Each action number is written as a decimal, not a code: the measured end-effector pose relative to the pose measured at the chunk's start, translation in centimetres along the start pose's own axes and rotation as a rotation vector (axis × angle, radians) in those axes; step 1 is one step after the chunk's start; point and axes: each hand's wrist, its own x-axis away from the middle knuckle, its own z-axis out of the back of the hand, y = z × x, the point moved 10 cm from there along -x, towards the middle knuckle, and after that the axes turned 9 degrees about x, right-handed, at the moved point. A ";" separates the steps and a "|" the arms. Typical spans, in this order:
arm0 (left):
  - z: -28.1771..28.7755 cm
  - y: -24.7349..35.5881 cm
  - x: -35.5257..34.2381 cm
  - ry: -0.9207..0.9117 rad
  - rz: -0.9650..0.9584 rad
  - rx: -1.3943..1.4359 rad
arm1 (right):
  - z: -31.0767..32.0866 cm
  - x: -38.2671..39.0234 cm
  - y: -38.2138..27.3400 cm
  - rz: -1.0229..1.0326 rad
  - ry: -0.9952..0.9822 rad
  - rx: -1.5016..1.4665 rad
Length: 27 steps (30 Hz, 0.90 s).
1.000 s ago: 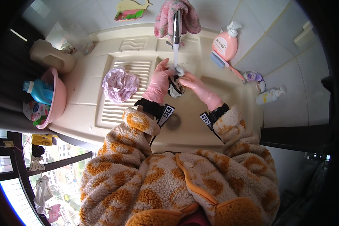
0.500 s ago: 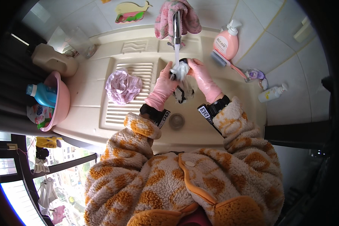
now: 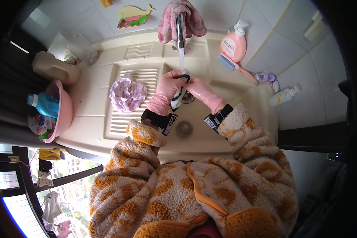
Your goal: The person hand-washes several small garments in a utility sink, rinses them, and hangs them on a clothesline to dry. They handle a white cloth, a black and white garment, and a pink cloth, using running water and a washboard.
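Observation:
Water runs from the tap (image 3: 181,31) onto a small wet white garment with black edging (image 3: 177,100). My left hand (image 3: 168,87) and my right hand (image 3: 200,90), both in pink rubber gloves, close round its upper part just below the stream. The two hands meet at the fingertips, with a black band of the garment between them. Its lower part hangs beneath the hands into the sink basin (image 3: 226,115). What kind of garment it is cannot be made out. Left of my left hand, a crumpled lilac garment (image 3: 127,94) lies on the ribbed washboard (image 3: 121,126).
A pink towel (image 3: 168,23) drapes over the tap. On the right ledge are a pink pump bottle (image 3: 233,45), a brush (image 3: 234,66) and a white bottle (image 3: 285,96). At left stand a beige jug (image 3: 53,67) and a pink basin (image 3: 67,109) holding a blue bottle (image 3: 47,104).
Both hands have come together and slightly lower, from holding the garment spread apart under the water to gripping it bunched. More of it now hangs below them.

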 end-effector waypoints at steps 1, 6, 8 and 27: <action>0.1 0.3 0.1 0.008 -0.040 -0.045 | 0.0 -0.3 0.1 0.000 0.046 -0.052; 4.0 3.6 1.0 0.321 -0.355 -0.848 | 2.2 -0.3 -1.9 0.136 0.219 -0.430; 6.4 1.6 0.3 0.362 -0.156 -0.947 | 3.1 0.4 -3.4 0.164 0.193 -0.374; -2.4 -3.3 0.7 0.098 0.226 0.845 | 3.0 3.4 -7.1 0.159 0.245 -0.188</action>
